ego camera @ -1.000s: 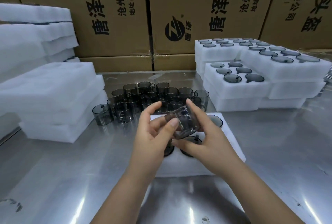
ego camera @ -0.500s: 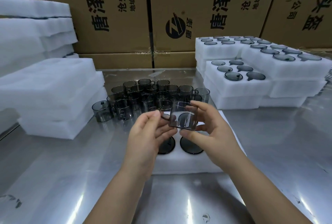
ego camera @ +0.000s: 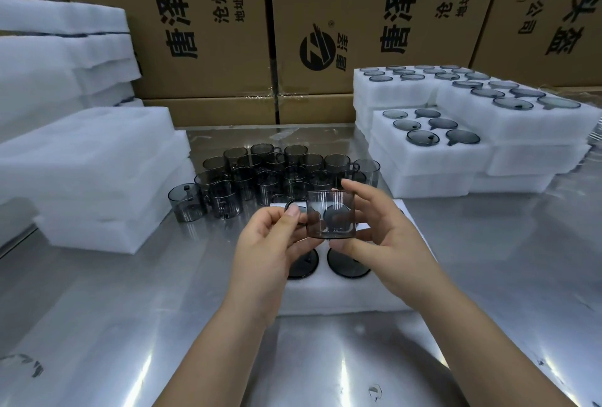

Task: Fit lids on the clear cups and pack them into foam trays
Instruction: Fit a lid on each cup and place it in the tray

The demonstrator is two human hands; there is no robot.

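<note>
— What sat round the work?

— A steel table (ego camera: 130,309), with a crowd of loose cups (ego camera: 277,175) standing at its middle, just beyond the hands. Blank foam slabs (ego camera: 84,172) were piled on the left. Packed trays (ego camera: 433,152) with grey lids showing were stacked on the right, and printed cardboard boxes (ego camera: 208,31) walled the back.

— And the hands?

— Both were grasping one clear cup (ego camera: 330,214), raised above the foam tray (ego camera: 325,295) nearest the person. The right hand (ego camera: 387,243) clamped it between a forefinger on the rim and a thumb under the base. The left hand (ego camera: 270,243) pinched its handle between thumb and forefinger.

— Anything blocked?

— The hands and the cup covered the tray's far half, so its far pockets could not be read. Two lidded cups (ego camera: 348,269) showed in the near pockets, partly under the palms. A dark disc appeared through the cup's wall; whether it was a lid inside or something behind, I couldn't tell.

— Changed from a second earlier?

— Then the cup was tipped, with the left thumb on its wall. Now it stood upright and side-on, and the left thumb had shifted to the handle. The loose cups, slabs and trays lay as before.
</note>
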